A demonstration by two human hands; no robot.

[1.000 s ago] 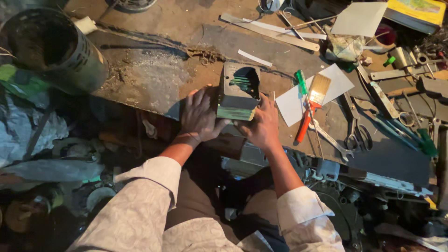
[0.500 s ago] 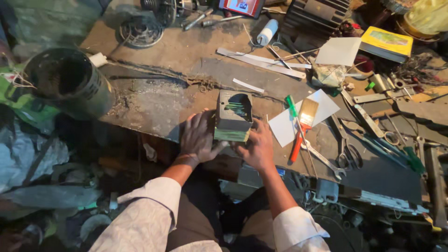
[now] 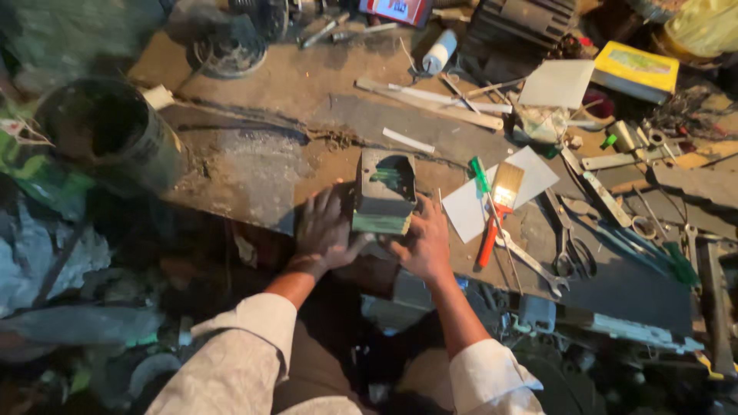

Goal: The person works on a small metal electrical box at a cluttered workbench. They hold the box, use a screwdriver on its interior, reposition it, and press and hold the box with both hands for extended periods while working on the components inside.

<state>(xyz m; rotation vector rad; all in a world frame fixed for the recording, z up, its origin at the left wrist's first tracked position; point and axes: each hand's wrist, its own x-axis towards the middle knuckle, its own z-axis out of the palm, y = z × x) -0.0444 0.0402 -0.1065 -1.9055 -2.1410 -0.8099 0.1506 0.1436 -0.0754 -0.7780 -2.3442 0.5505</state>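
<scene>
At the desk's near edge: a squat metal block [image 3: 384, 192] with a green-wound core is held upright between both hands.
Left hand [image 3: 324, 230]: laid flat against the block's left side, fingers [image 3: 319, 207] spread on the desk [image 3: 254, 165].
Right hand [image 3: 423, 240]: pressed to the block's lower right corner, fingers bent around it.
Just right of the block: a white sheet [image 3: 492, 196] is overlapped by a red-handled paintbrush [image 3: 497, 207] and a green-handled tool [image 3: 481, 175].
Far left: a dark round can [image 3: 108, 134] is seen.
Change since earlier: grip and block are unchanged; the whole scene sits lower in view.
</scene>
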